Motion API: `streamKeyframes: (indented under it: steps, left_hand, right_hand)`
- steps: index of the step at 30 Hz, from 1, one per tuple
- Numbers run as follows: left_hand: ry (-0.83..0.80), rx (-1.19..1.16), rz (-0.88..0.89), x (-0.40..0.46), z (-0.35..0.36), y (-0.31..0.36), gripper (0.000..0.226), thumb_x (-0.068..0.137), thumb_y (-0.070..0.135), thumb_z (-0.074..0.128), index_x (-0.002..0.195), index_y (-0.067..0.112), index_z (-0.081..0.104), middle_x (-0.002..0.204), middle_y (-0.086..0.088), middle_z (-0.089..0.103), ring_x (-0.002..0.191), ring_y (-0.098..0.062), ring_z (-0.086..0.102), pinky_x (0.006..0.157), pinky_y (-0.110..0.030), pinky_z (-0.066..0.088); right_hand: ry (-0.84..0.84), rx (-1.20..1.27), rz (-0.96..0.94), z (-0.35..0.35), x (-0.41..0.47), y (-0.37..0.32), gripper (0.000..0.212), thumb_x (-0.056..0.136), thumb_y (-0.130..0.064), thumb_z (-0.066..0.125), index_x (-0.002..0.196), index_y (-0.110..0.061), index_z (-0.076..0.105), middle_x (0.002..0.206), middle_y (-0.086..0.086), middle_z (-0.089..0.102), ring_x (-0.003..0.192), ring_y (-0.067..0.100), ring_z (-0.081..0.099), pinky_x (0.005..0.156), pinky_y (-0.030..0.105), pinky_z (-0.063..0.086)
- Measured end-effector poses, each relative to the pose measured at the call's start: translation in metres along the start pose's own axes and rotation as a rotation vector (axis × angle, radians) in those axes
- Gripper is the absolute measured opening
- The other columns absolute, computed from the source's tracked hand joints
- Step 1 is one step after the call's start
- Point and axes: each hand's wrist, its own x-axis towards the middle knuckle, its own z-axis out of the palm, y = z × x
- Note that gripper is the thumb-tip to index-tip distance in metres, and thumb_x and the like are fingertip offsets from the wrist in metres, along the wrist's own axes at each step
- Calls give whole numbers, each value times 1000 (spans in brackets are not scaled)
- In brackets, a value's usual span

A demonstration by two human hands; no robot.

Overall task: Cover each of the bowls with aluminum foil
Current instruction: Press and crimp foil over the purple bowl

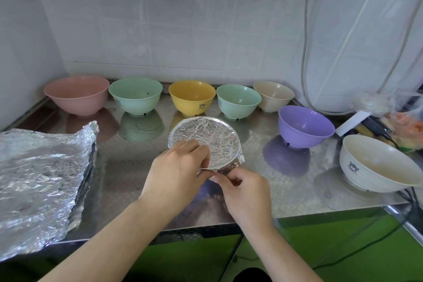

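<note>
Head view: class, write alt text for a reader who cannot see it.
Two hands, left hand and right hand, pinch foil down at the near rim of a foil-covered bowl on a steel counter. Seven uncovered bowls stand behind and to the right, from a pink bowl to a white bowl. Crumpled foil sheets lie at left.

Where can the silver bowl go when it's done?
Bare counter lies between the foil sheets and the foil-covered bowl, and between that bowl, the purple bowl and the white bowl. The back row, pink bowl to beige bowl, is crowded.
</note>
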Motion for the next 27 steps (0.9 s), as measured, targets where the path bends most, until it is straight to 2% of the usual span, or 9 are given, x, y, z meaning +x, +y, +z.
streamKeyframes:
  steps: [4, 10, 13, 15, 19, 21, 23, 25, 27]
  left_hand:
    - [-16, 16, 2, 1, 3, -2, 44, 64, 28, 93, 75, 26, 50, 76, 12, 48, 75, -12, 48, 50, -24, 38]
    - [-8, 16, 11, 1, 4, -2, 43, 66, 31, 94, 74, 25, 52, 75, 11, 49, 71, -12, 50, 48, -28, 44]
    - [7, 4, -1, 3, 2, -2, 41, 68, 31, 92, 74, 24, 52, 76, 11, 50, 73, -12, 49, 48, -31, 45]
    - [8, 5, -10, 4, 0, -3, 42, 69, 31, 91, 75, 24, 50, 77, 11, 50, 76, -12, 48, 49, -31, 45]
    - [-22, 24, -25, 4, -6, -9, 42, 70, 30, 91, 76, 26, 50, 79, 11, 50, 80, -10, 47, 49, -28, 41]
    - [-48, 16, -24, 2, -10, -13, 41, 71, 30, 90, 77, 27, 49, 82, 12, 50, 81, -7, 42, 49, -28, 41]
    - [-67, 11, -23, 1, -14, -15, 41, 72, 31, 90, 80, 29, 50, 86, 13, 50, 80, -6, 40, 49, -27, 40]
    - [-67, 18, -35, -3, -15, -16, 42, 72, 33, 91, 85, 29, 51, 94, 14, 49, 72, -9, 42, 48, -26, 36]
    - [-43, 13, -78, -8, -14, -16, 49, 70, 37, 92, 92, 27, 49, 100, 11, 46, 63, -12, 40, 46, -23, 31]
  right_hand:
    - [91, -218, -76, -1, 2, -1, 54, 79, -56, 87, 56, -19, 54, 59, -9, 54, 61, 14, 53, 55, 34, 40]
    - [98, -377, -55, -4, 5, -1, 65, 79, -62, 84, 54, -22, 39, 57, -9, 46, 57, 17, 48, 53, 33, 34]
    - [58, -438, 4, -9, 7, -3, 62, 82, -67, 79, 59, -21, 46, 62, -8, 53, 62, 20, 54, 55, 35, 40]
    - [3, -436, 62, -15, 9, -2, 53, 85, -61, 79, 65, -21, 52, 69, -8, 59, 70, 20, 60, 60, 36, 47]
    - [20, -348, 122, -36, 17, 1, 20, 90, -24, 71, 81, -25, 53, 80, -7, 62, 78, 22, 61, 65, 37, 47]
    - [111, -210, 12, -44, 21, 0, 23, 86, -7, 66, 90, -27, 54, 87, -7, 59, 82, 19, 59, 69, 37, 47]
    - [128, -72, -171, -50, 25, -9, 31, 85, 0, 66, 98, -26, 58, 95, -9, 57, 84, 11, 59, 73, 25, 45]
    - [38, -9, -343, -50, 26, -18, 30, 86, -1, 72, 102, -25, 63, 102, -11, 57, 87, 10, 62, 75, 20, 44]
    - [-64, 18, -433, -46, 28, -24, 25, 87, -3, 77, 98, -23, 66, 103, -11, 58, 85, 14, 63, 74, 20, 44]
